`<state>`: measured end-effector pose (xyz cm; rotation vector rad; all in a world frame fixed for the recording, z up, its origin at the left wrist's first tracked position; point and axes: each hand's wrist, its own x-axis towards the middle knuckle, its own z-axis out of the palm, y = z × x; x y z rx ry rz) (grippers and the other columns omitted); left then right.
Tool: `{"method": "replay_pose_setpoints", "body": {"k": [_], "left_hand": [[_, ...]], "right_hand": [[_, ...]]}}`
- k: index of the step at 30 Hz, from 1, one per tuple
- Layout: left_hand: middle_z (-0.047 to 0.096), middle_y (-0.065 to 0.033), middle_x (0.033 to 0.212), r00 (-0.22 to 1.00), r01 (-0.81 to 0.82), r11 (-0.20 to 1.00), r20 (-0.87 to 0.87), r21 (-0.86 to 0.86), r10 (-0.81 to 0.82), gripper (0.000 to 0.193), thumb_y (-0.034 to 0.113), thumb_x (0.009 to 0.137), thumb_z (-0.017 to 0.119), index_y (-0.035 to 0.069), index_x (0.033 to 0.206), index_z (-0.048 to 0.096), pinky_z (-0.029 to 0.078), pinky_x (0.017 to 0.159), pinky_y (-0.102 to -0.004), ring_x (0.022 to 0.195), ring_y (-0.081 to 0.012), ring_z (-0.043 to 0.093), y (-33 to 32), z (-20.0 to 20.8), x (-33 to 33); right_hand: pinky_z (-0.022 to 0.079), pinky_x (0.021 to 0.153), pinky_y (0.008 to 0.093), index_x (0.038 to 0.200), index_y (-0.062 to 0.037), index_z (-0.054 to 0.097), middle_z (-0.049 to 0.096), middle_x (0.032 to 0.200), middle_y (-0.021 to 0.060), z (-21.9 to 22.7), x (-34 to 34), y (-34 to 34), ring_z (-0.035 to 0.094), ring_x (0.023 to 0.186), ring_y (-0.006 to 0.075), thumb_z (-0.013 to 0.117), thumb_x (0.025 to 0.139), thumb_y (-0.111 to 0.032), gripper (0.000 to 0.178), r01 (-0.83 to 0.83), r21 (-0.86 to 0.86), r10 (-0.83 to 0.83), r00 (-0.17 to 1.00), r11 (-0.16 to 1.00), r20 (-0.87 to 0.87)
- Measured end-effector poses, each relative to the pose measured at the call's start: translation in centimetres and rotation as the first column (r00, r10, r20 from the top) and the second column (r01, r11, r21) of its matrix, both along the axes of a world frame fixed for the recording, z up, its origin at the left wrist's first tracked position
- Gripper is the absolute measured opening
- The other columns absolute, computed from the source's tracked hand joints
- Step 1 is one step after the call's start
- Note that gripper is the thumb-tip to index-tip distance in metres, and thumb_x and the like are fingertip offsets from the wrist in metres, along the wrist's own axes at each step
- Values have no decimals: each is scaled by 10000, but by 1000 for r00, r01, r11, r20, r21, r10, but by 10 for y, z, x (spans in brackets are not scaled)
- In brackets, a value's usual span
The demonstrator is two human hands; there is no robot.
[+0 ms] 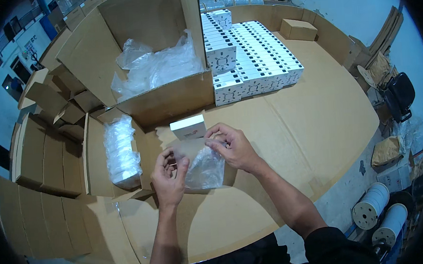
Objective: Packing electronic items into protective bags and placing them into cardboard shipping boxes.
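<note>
A clear plastic bag (205, 167) hangs between my two hands above the cardboard-covered table. My right hand (233, 147) pinches its upper right edge between thumb and fingers. Beside the bag's left edge, my left hand (170, 176) has its fingers half curled, with the thumb apart from them; whether it touches the film is hard to see. Just beyond the bag stands a small white box (188, 128).
To the left, an open carton (96, 162) holds a row of bagged white boxes (122, 150). Behind it, a large carton (170, 99) contains loose clear bags (165, 66). Stacked white printed boxes (260, 60) fill the table's far side. Cable spools (371, 204) stand at the lower right.
</note>
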<state>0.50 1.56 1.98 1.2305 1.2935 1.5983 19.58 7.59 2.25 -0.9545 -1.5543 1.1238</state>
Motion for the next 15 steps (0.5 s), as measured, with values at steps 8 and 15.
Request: {"method": "replay_pose_setpoints", "body": {"k": [8, 15], "left_hand": [[508, 72, 644, 993, -99, 990, -74, -97, 92, 229, 180, 1033, 604, 19, 880, 660, 314, 500, -206, 568, -6, 428, -3, -4, -8], [480, 73, 635, 985, -158, 985, -77, -71, 153, 284, 232, 1050, 579, 30, 861, 646, 298, 475, -206, 545, -5, 408, -5, -3, -9]], "right_hand": [[477, 573, 247, 962, 18, 661, 656, 711, 28, 6, 4, 0, 589, 628, 53, 626, 981, -79, 105, -44, -130, 34, 996, 991, -80], [479, 695, 219, 1042, -4, 630, 642, 871, 11, 2, 12, 5, 573, 764, 59, 667, 947, -68, 121, 9, 110, 14, 978, 994, -208]]}}
